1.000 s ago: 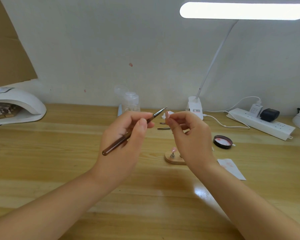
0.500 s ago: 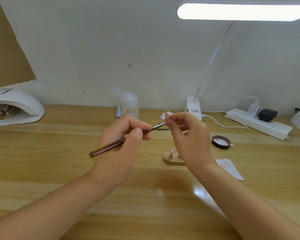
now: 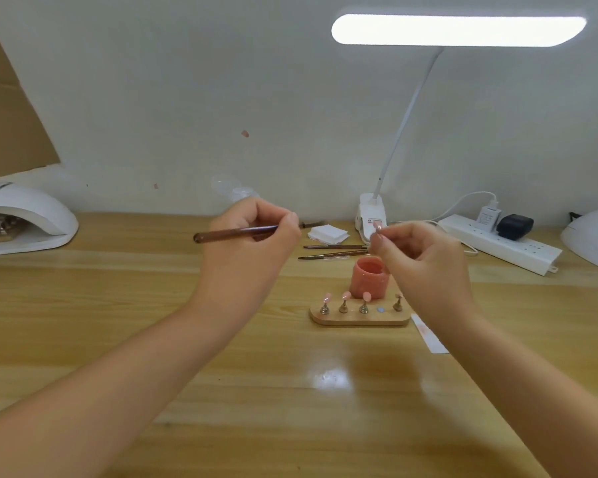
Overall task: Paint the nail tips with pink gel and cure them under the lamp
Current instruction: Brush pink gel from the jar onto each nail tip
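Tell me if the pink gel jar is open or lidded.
Open: the pink gel jar stands upright behind the wooden holder, its mouth uncovered, no lid on top.

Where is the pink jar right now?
In the head view, the pink jar stands on the table right of centre, just behind the wooden nail stand and beside the right hand.
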{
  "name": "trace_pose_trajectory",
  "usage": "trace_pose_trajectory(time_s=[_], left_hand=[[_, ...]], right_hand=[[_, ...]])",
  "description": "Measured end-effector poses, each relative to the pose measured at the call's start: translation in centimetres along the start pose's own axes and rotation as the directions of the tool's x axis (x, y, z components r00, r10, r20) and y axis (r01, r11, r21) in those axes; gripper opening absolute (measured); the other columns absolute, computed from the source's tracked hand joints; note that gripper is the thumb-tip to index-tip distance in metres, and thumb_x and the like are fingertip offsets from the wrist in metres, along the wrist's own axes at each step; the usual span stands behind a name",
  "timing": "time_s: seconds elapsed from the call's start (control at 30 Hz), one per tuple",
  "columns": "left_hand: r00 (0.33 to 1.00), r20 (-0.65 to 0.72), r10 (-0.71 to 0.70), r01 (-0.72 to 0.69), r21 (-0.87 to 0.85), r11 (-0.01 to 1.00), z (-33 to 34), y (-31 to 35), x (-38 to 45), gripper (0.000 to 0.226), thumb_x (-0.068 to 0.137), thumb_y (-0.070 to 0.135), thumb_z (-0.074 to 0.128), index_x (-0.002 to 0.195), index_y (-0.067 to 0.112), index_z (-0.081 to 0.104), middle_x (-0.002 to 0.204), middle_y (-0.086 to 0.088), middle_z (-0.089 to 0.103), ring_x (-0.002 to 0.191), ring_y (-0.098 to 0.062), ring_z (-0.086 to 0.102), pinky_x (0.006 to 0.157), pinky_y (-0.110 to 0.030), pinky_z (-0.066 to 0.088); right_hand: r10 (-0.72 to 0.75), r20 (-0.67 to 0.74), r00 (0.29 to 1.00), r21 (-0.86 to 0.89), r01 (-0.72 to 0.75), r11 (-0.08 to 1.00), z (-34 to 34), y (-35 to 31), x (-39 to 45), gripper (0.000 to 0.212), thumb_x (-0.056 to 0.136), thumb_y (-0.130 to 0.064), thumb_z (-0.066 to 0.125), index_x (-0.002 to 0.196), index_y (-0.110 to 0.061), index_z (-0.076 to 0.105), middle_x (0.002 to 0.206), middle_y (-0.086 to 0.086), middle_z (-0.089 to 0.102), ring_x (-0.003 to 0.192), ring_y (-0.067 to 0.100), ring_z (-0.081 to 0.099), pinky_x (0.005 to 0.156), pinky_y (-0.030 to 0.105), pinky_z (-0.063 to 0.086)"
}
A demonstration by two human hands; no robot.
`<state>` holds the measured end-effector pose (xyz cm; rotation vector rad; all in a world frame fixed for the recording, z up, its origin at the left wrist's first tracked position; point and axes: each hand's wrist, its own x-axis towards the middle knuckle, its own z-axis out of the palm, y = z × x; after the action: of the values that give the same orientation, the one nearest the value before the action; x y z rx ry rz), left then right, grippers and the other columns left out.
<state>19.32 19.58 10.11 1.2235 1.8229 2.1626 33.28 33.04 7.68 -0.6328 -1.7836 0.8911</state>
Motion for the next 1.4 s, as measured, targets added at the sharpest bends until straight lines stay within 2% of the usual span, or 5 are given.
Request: trace_pose_trajectory(time_s=[0.13, 0.57, 0.97, 1.1, 1.4], left_hand=[[0.997, 0.039, -0.062, 0.057, 0.114, 0.992, 2.7, -0.3, 1.4, 0.019, 0.083, 0.019, 0.067, 0.065, 0.023, 0.062, 0.059, 0.011, 0.064, 0.051, 0.005, 0.051, 0.047, -0.008, 0.038], [0.889, 0.414, -0.195, -0.132, 0.64, 0.757, 9.6, -1.8, 6.7, 0.027, 0.077, 0.011, 0.054, 0.054, 0.016, 0.04, 0.051, 0.003, 0.041, 0.047, -0.014, 0.038, 0.045, -0.024, 0.028], [0.82, 0.457, -0.345, -0.052, 0.659, 0.75, 11.3, -2.9, 6.2, 0.032, 0.083, 0.013, 0.058, 0.056, 0.017, 0.041, 0.052, 0.004, 0.041, 0.048, -0.012, 0.039, 0.033, -0.015, 0.025], [0.86, 0.326, -0.393, 0.196, 0.5, 0.843, 10.4, -2.9, 7.0, 0.016, 0.082, 0.011, 0.058, 0.066, 0.011, 0.063, 0.055, 0.004, 0.061, 0.059, -0.013, 0.053, 0.056, -0.024, 0.044], [0.778, 0.17, -0.604, 0.576, 0.189, 0.795, 7.0, -4.7, 7.1, 0.007, 0.08, 0.008, 0.06, 0.076, 0.007, 0.066, 0.045, 0.004, 0.06, 0.034, -0.006, 0.043, 0.042, -0.015, 0.037]], right_hand=[[0.003, 0.044, 0.999, -0.047, -0.001, 0.999, -1.0, 2.1, -2.2, 0.013, 0.085, -0.018, 0.071, 0.077, -0.027, 0.067, 0.061, -0.014, 0.068, 0.054, -0.002, 0.059, 0.052, 0.016, 0.047], [-0.131, 0.009, 0.991, -0.227, 0.13, 0.965, -0.6, 4.5, -3.1, 0.005, 0.075, -0.022, 0.071, 0.075, -0.021, 0.066, 0.06, -0.016, 0.061, 0.054, 0.008, 0.051, 0.052, 0.013, 0.037], [-0.095, 0.04, 0.995, -0.275, 0.102, 0.956, -0.1, 5.3, -2.9, 0.012, 0.079, -0.02, 0.073, 0.076, -0.025, 0.063, 0.062, -0.012, 0.061, 0.051, 0.01, 0.048, 0.053, 0.026, 0.04], [-0.098, 0.042, 0.994, -0.265, 0.106, 0.958, -0.1, 5.3, -2.9, 0.013, 0.078, -0.018, 0.074, 0.075, -0.024, 0.063, 0.062, -0.011, 0.06, 0.051, 0.012, 0.047, 0.053, 0.027, 0.041], [-0.11, 0.058, 0.992, -0.259, 0.121, 0.958, -0.2, 5.2, -3.0, 0.014, 0.078, -0.017, 0.074, 0.076, -0.026, 0.064, 0.062, -0.013, 0.06, 0.052, 0.011, 0.048, 0.053, 0.032, 0.044]])
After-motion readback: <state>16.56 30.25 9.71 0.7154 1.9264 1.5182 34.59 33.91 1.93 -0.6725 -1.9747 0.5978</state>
